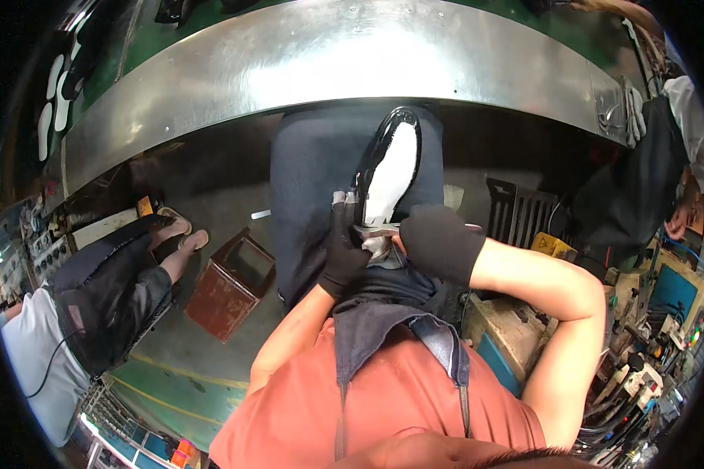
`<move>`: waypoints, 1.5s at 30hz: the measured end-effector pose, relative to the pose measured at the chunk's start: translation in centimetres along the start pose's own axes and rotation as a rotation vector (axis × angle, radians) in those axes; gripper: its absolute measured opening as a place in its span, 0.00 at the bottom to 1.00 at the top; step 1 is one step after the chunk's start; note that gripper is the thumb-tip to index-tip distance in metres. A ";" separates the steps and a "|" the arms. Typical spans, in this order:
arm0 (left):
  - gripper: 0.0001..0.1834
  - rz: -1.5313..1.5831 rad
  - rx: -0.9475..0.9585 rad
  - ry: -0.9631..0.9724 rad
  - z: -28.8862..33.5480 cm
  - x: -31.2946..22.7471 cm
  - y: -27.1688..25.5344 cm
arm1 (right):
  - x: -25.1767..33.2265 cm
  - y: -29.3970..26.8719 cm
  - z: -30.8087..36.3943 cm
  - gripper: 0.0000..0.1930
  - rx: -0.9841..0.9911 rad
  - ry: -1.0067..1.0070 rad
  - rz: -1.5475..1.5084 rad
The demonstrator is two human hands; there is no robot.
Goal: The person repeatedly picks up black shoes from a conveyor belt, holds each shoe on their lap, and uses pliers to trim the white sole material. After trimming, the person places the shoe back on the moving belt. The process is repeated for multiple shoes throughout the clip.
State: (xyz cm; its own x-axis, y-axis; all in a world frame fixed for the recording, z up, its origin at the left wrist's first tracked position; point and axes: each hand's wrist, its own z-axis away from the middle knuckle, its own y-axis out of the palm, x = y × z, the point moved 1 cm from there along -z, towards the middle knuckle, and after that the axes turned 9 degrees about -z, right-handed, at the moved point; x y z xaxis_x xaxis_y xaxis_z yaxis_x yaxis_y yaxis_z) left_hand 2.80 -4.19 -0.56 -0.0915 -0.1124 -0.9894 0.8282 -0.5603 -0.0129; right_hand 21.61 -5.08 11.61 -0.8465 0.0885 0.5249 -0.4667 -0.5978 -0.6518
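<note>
A glossy black shoe upper [373,156] with a white sole face [392,173] turned up rests over my apron-covered lap, its toe pointing away from me. My left hand [343,252], in a black glove with light tape on the fingertips, grips the shoe's left side near the heel. In my right hand [440,244], also black-gloved, is a metal hand tool [378,230] that looks like pincers. Its head lies across the heel end, touching or just above it. The glove hides most of the tool's grip.
A shiny metal bench edge [328,62] curves across in front of me. At left are a brown box-like stool [231,285] and a seated person [109,305]. Another person [641,172] sits at right, beside a dark slatted crate [516,213]. Machinery [649,359] stands close by my right elbow.
</note>
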 end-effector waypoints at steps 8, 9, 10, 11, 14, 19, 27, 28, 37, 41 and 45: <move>0.35 0.594 0.039 -0.357 -3.7 0.6 -0.2 | -6.8 1.5 -4.5 0.23 -0.247 -0.558 0.289; 0.39 0.748 0.024 -0.386 -3.3 -2.6 0.6 | -6.9 2.0 -4.1 0.23 -0.198 -0.499 0.260; 0.40 0.354 0.041 -0.274 -2.8 0.9 -0.3 | -6.6 1.4 -4.3 0.23 -0.155 -0.457 0.260; 0.40 -0.040 0.030 -0.155 -2.4 5.3 -1.1 | -5.5 -0.8 -4.6 0.24 0.089 -0.225 0.018; 0.33 0.149 -0.049 -0.114 -2.1 8.0 -1.0 | -2.1 -4.3 -3.0 0.24 0.501 0.190 -0.348; 0.30 0.017 -0.065 -0.052 -2.7 10.0 -1.2 | 2.8 -4.7 -1.6 0.11 0.155 0.009 0.153; 0.27 -1.108 0.347 0.439 -4.3 -2.7 -5.3 | -2.3 0.8 -1.3 0.23 0.021 -0.168 -0.108; 0.28 -0.513 0.390 0.208 -4.7 -2.6 -5.1 | -2.9 0.6 -0.8 0.24 0.022 -0.132 -0.194; 0.38 0.568 0.193 -0.443 -5.4 -1.9 -0.1 | -3.4 -3.2 -0.6 0.27 0.140 -0.004 -0.616; 0.31 0.138 0.000 -0.178 -4.9 5.6 -0.4 | -2.6 -1.5 2.0 0.23 -0.349 -0.159 -0.011; 0.31 0.764 -0.031 -0.418 -6.0 3.2 -0.2 | -1.6 -3.2 3.7 0.21 -0.312 -0.175 -0.023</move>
State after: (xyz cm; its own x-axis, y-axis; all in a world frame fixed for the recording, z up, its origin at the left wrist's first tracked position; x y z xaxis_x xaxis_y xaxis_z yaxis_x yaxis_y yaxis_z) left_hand 5.67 0.50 -4.58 0.3047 -0.7440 -0.5946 0.7598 -0.1866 0.6228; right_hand 25.41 -6.29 14.86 -0.7909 -0.0548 0.6095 -0.5636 -0.3227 -0.7604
